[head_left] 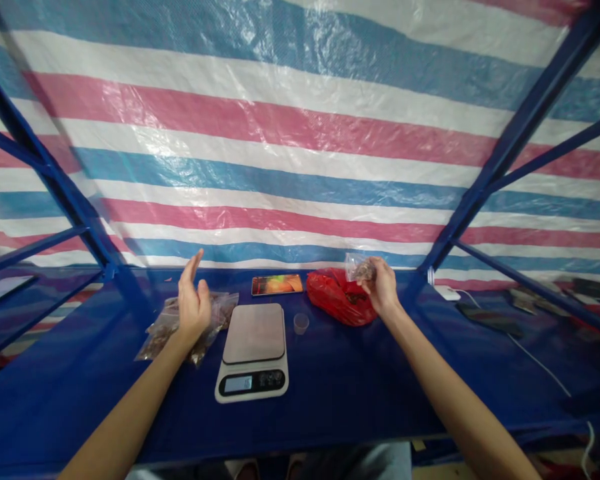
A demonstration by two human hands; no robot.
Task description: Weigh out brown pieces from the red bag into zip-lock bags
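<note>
My right hand [383, 288] grips a small clear plastic bag [363, 268] with brownish bits inside, held just above a red plastic bag [337, 297]. The red bag's mouth is partly open and dark material shows in it. My left hand [194, 303] is raised with fingers stretched out and nothing in it. Below and around it lies a pile of filled clear plastic bags [163, 330]. Between my hands stands a white kitchen scale [255, 333] with a bare plate and a lit display. A small clear plastic cup [301, 324] sits right of the scale.
A phone with a bright orange screen [277, 285] lies behind the scale on the blue tabletop [345, 393]. Blue metal posts [473, 187] rise on both sides. A striped plastic sheet [280, 167] hangs behind. At right are a white plug-like box [447, 293] and a cable.
</note>
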